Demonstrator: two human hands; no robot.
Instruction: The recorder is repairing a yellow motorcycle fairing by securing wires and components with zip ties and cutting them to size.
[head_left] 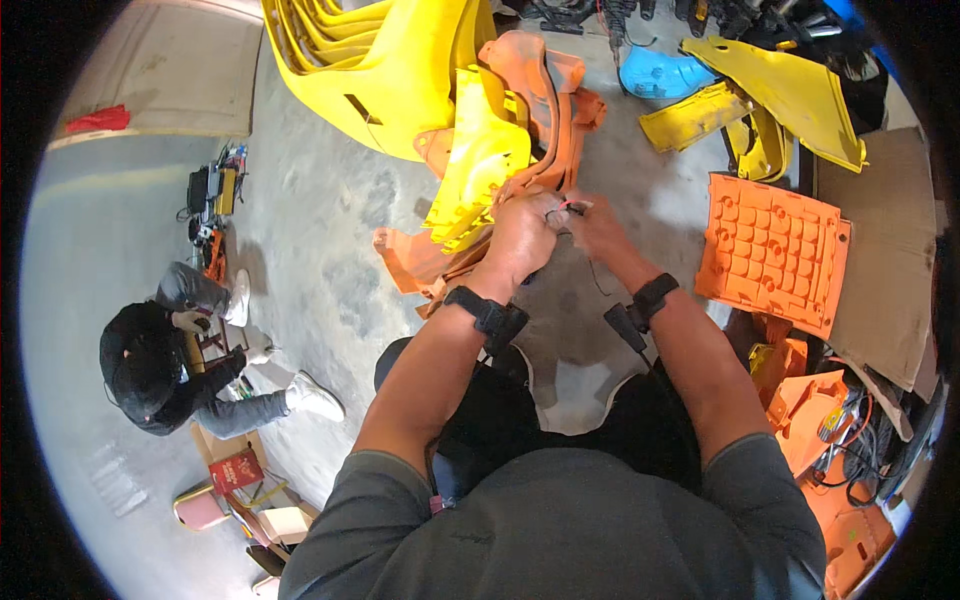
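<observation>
My left hand (524, 232) and my right hand (600, 230) meet in front of me, fingers pinched around a thin dark wire (574, 209) with a small reddish bit showing between them. A loose dark strand hangs below the right hand. What exactly the wire ends in is too small to tell. Just past my left hand are a yellow plastic panel (480, 160) and curved orange plastic panels (540, 90), partly hidden by that hand. More orange panel (412, 258) lies on the floor to its left. Both wrists wear black straps.
Stacked yellow shells (370, 70) stand at the far left. Yellow pieces (790, 95), a blue part (662, 74), an orange ribbed panel (774, 252) and cardboard (880, 260) line the right. A person (150, 370) crouches at the left near boxes (237, 468).
</observation>
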